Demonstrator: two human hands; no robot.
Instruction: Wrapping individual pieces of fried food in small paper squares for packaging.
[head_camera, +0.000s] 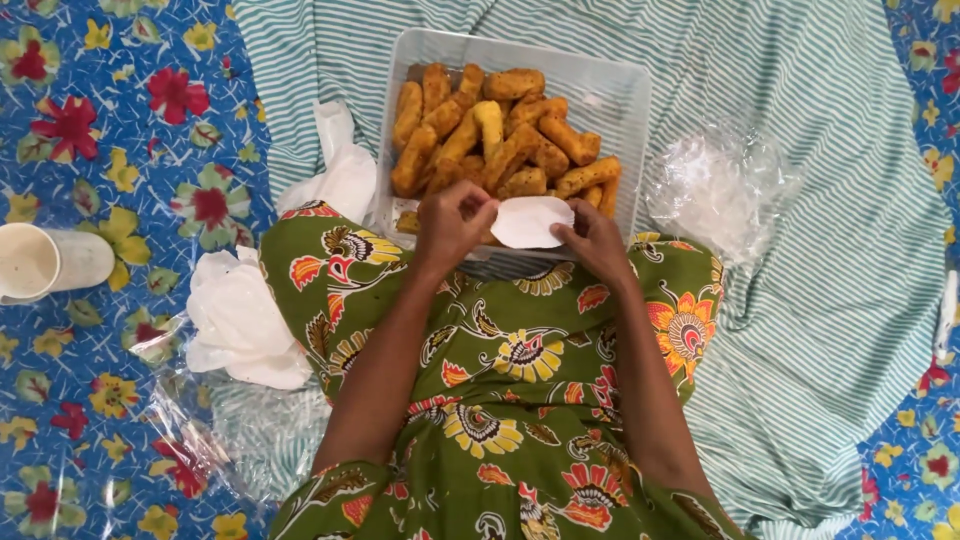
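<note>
Item: white paper piece (531, 221), a rounded flat sheet, its long axis running side to side across the lap, lying between the two hands just in front of the near rim of the clear plastic tray (628, 110). The left hand (452, 228) is pinching the paper's left edge, fingers curled closed around it; the right hand (594, 241) is gripping the right edge, thumb on top. Both hands are touching it, neither clearly nearer, and the sheet is sitting directly ahead of the wrists, away from the body. The tray beyond is holding a heap of golden-brown fried fingers (500, 140), most lying lengthwise away from the person; the nearest pieces are lying just past the paper's far edge. A stack of the same white papers (240, 320) is resting to the left beside the knee, with another crumpled lot (345, 175) near the tray's left wall. Crinkled clear plastic bags (715, 185) are lying to the right on the striped cloth (840, 300). A white cup (50, 262) is lying on its side well apart at the far left on the floral mat (120, 120). Hidden: the paper's underside, the fingertips beneath it, the tray's near wall behind the hands.
</note>
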